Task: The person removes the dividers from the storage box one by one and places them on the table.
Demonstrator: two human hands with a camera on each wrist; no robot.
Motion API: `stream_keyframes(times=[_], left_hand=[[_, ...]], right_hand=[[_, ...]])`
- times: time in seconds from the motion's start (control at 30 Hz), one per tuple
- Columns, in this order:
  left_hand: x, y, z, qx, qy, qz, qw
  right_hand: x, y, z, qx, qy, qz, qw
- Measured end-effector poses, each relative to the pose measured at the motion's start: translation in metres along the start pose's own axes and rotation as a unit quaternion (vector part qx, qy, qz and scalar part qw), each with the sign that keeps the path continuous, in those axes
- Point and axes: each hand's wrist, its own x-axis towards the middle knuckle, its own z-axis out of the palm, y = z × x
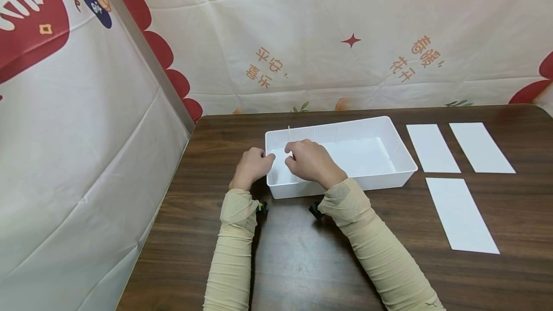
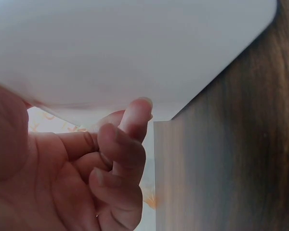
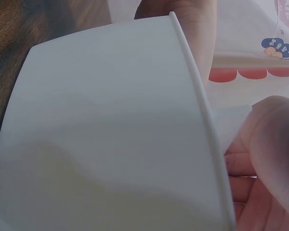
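A long white plastic bin (image 1: pixel 358 160), open at the top, sits on the table. At the bin's left end my left hand (image 1: pixel 252 167) grips the wall, thumb over the rim and bent fingers outside; the left wrist view shows the fingers (image 2: pixel 118 159) beside the white wall. Above the left part of the bin is my right hand (image 1: pixel 312 161), index finger and thumb curled. It pinches a thin white panel (image 3: pixel 233 122), seen nearly edge-on (image 1: pixel 289 133) in the head view. The near wall hides the panel's lower part in the right wrist view.
To the right of the bin, three flat white panels lie on the brown table: two at the back (image 1: pixel 433 149) (image 1: pixel 482 148) and one nearer (image 1: pixel 462 216). Printed white cloth (image 1: pixel 311 37) hangs behind the table and along its left side.
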Motion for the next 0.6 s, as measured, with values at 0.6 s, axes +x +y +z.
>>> stream_keyframes(times=[0.6], left_hand=[[0.0007,-0.0004,0.0001,-0.009,-0.004,-0.002,0.9999]], right_hand=[[-0.0021,0.0015,-0.0069,0.025,-0.009,0.008,1.0]])
